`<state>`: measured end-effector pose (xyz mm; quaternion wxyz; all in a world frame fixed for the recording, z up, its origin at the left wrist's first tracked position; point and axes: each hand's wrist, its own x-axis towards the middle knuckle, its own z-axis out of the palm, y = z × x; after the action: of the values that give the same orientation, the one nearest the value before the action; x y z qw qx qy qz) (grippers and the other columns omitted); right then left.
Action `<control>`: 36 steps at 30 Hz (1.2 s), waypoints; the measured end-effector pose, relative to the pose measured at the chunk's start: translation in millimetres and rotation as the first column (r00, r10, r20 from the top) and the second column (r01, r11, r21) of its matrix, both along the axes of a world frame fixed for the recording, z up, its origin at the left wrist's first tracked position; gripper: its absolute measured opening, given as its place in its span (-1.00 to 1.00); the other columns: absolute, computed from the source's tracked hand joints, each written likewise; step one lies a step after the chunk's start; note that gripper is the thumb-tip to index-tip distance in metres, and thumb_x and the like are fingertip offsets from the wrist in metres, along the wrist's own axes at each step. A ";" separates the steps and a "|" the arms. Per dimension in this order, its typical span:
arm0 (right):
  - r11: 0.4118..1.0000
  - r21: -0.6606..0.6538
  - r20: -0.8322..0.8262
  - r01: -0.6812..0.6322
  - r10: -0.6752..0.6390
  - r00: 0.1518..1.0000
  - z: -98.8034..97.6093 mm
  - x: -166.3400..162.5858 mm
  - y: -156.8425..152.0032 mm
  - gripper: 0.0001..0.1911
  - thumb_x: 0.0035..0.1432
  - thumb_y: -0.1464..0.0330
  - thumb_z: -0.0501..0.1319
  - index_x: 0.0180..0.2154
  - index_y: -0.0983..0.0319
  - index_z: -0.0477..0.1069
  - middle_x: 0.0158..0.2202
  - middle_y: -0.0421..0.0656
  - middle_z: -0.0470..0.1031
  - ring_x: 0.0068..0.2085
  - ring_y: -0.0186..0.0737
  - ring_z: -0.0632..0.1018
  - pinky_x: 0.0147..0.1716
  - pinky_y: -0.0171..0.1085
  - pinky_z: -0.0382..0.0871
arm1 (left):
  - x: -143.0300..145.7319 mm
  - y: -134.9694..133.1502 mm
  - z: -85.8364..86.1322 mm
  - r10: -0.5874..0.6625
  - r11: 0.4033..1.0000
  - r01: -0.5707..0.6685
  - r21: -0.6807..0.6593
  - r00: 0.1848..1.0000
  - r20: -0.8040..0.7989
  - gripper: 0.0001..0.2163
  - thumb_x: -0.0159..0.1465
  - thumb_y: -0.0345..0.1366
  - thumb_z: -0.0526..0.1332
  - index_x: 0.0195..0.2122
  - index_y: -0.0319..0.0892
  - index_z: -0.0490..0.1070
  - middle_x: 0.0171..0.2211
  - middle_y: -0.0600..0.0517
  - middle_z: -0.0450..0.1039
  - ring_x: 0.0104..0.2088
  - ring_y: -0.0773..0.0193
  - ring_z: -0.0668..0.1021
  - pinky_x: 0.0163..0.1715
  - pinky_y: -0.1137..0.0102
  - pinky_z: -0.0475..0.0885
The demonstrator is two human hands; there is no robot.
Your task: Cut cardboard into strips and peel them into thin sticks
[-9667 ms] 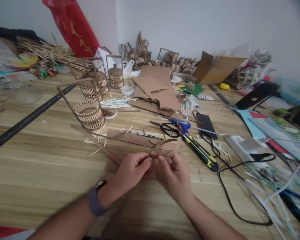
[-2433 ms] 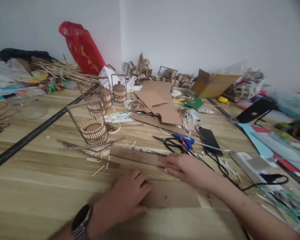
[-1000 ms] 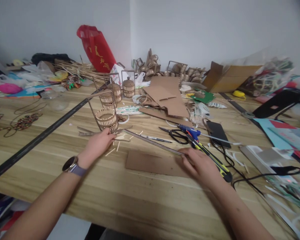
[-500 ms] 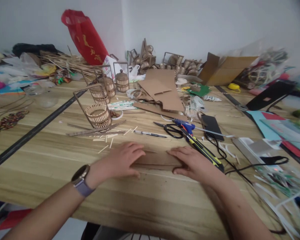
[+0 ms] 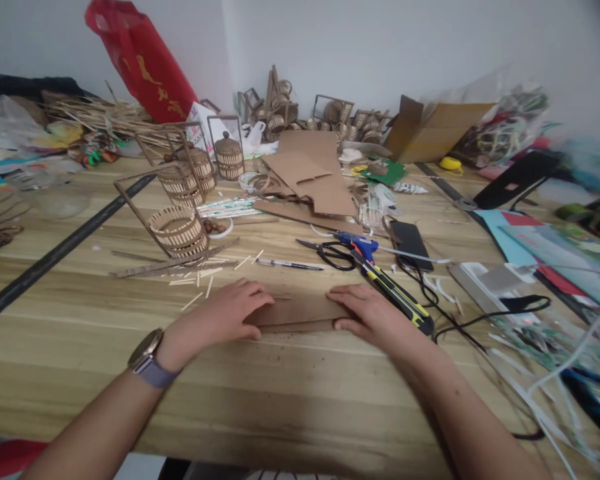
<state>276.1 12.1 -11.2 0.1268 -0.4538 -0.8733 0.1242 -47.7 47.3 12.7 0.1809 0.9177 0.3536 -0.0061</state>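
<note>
Left hand (image 5: 225,317) and right hand (image 5: 367,313) lie palm-down, fingers (image 5: 253,299) outstretched and gripping nothing, pinning both ends of a cardboard strip (image 5: 300,313) flat near the front edge of the surface (image 5: 280,400), apparently a flattening step; moving on calls for even pressure.

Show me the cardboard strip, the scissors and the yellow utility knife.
cardboard strip (image 5: 300,312): head view, bare middle of its top face.
scissors (image 5: 323,249): head view, where the blades meet the handles.
yellow utility knife (image 5: 396,294): head view, middle of its body.

Bare table (image 5: 290,400) before cardboard strip (image 5: 297,312); utility knife (image 5: 397,297) close right, pen (image 5: 290,265), basket frame (image 5: 175,230) beyond.
</note>
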 end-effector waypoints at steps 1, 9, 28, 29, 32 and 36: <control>1.000 -0.005 0.018 0.013 -0.012 1.000 2.1 2.2 -0.2 -0.57 0.23 0.24 0.26 0.10 0.25 0.44 0.07 0.10 0.51 0.10 0.08 0.51 0.08 0.06 0.41 | -1.4 0.9 -1.4 -0.003 1.000 0.003 -0.013 1.000 0.007 -0.53 0.15 -0.27 0.42 0.09 -0.14 0.42 0.09 -0.10 0.41 0.08 0.00 0.43 0.08 0.15 0.35; 0.993 -0.088 0.077 0.076 -0.070 0.995 21.7 7.3 -6.5 -0.70 0.19 0.38 0.27 -0.02 0.25 0.48 0.03 0.07 0.51 0.07 0.02 0.51 0.09 0.01 0.41 | -14.9 4.2 -11.2 0.033 0.999 -0.033 -0.002 0.995 0.096 -0.66 0.24 -0.28 0.33 0.05 -0.14 0.47 0.07 -0.11 0.42 0.06 0.03 0.46 0.09 0.17 0.37; 0.971 -0.162 0.178 0.175 -0.145 0.973 31.4 18.6 -16.0 -0.47 0.07 0.61 0.12 0.09 0.26 0.42 0.10 0.03 0.50 0.12 -0.05 0.51 0.14 -0.06 0.38 | -19.8 -1.3 -9.9 0.060 0.994 -0.059 0.089 0.998 -0.007 -0.62 0.18 -0.23 0.36 0.04 -0.15 0.47 0.07 -0.14 0.44 0.05 -0.02 0.48 0.04 0.16 0.40; 0.971 -0.163 0.173 0.175 -0.147 0.974 31.2 17.2 -15.5 -0.48 0.08 0.61 0.12 0.09 0.27 0.42 0.09 0.04 0.50 0.12 -0.05 0.51 0.14 -0.06 0.38 | -20.8 -1.0 -10.6 0.066 0.994 -0.065 0.093 0.998 -0.009 -0.62 0.18 -0.24 0.35 0.04 -0.15 0.46 0.06 -0.14 0.45 0.04 -0.03 0.49 0.03 0.15 0.40; 0.971 -0.164 0.140 0.171 -0.149 0.979 28.1 14.3 -13.2 -0.51 0.10 0.59 0.14 0.08 0.27 0.43 0.07 0.04 0.51 0.11 -0.04 0.51 0.13 -0.05 0.39 | -26.2 1.4 -14.8 0.083 0.992 -0.085 0.096 0.996 0.022 -0.65 0.21 -0.21 0.31 0.02 -0.13 0.46 0.02 -0.12 0.47 0.00 -0.01 0.50 0.00 0.15 0.40; 0.975 -0.149 0.112 0.164 -0.148 0.983 23.6 14.7 -11.8 -0.51 0.12 0.57 0.16 0.10 0.23 0.43 0.07 0.02 0.50 0.12 -0.05 0.50 0.13 -0.04 0.39 | -30.3 2.9 -17.0 0.079 0.991 -0.084 0.104 0.995 0.055 -0.65 0.22 -0.17 0.30 0.02 -0.13 0.46 0.04 -0.12 0.43 0.03 0.00 0.47 0.02 0.16 0.40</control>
<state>290.8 0.3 12.4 0.0560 -0.5354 -0.8275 0.1596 -78.0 50.2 -4.3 0.1410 0.9106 0.3859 0.0436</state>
